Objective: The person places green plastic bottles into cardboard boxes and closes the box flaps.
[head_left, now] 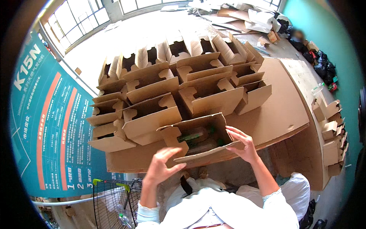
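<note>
An open brown cardboard box (pixel 209 152) stands at the near edge of the table, its top flaps raised. Inside it lie clear plastic items with green parts (pixel 198 136), perhaps bottles; shadow hides their detail. My right hand (pixel 245 145) holds the box's right end, fingers against the end wall and thumb by the front corner. Just off the front left corner, my left hand (pixel 162 166) is slightly blurred, thumb and fingers apart with nothing between them. Behind the box stand rows of similar open cardboard boxes (pixel 152 121), several with dark interiors.
The boxes stand on a cardboard-covered table (pixel 284 110). A black wire cart (pixel 110 204) is below at left, beside a teal printed banner (pixel 53 126). Small cartons (pixel 331 139) are stacked at right. White sacks (pixel 297 194) lie near my right side; flattened cardboard (pixel 240 19) is piled far back.
</note>
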Motion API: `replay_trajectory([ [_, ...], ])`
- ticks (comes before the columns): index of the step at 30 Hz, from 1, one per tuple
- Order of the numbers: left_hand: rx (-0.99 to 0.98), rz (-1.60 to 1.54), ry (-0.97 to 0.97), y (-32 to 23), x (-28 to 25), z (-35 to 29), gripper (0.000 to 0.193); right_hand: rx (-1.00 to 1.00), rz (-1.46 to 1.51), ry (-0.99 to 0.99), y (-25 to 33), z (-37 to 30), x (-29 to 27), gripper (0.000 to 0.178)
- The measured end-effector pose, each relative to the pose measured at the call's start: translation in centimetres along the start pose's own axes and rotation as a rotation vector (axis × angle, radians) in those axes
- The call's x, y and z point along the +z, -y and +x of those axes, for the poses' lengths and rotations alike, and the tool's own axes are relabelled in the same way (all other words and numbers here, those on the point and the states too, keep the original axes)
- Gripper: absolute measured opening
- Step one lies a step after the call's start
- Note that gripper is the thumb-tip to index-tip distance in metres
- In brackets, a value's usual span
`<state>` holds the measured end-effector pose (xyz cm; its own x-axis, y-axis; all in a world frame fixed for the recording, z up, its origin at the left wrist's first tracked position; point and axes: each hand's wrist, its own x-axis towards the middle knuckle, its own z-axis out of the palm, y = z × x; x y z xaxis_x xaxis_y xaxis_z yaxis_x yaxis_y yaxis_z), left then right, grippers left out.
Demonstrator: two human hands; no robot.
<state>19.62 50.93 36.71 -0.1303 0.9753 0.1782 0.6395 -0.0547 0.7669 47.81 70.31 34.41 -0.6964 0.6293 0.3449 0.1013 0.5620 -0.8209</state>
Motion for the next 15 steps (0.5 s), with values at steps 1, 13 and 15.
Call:
replay_trajectory([
  [1, 0.077, -0.081, 0.020, 0.0, -1.3, 1.0, 0.040, -0.056, -0.034, -0.039, 0.0, 0.1, 0.1, 0.064],
  [13, 0.136, 0.141, -0.266, 0.8, -0.3, 9.6, 0.036, 0.137, 0.205, 0.059, -1.5, 1.8, 2.0, 0.045],
  [15, 0.280, 0.369, -0.430, 0.0, -0.8, 9.8, 0.034, 0.193, 0.123, 0.028, -1.7, 2.5, 1.4, 0.047],
])
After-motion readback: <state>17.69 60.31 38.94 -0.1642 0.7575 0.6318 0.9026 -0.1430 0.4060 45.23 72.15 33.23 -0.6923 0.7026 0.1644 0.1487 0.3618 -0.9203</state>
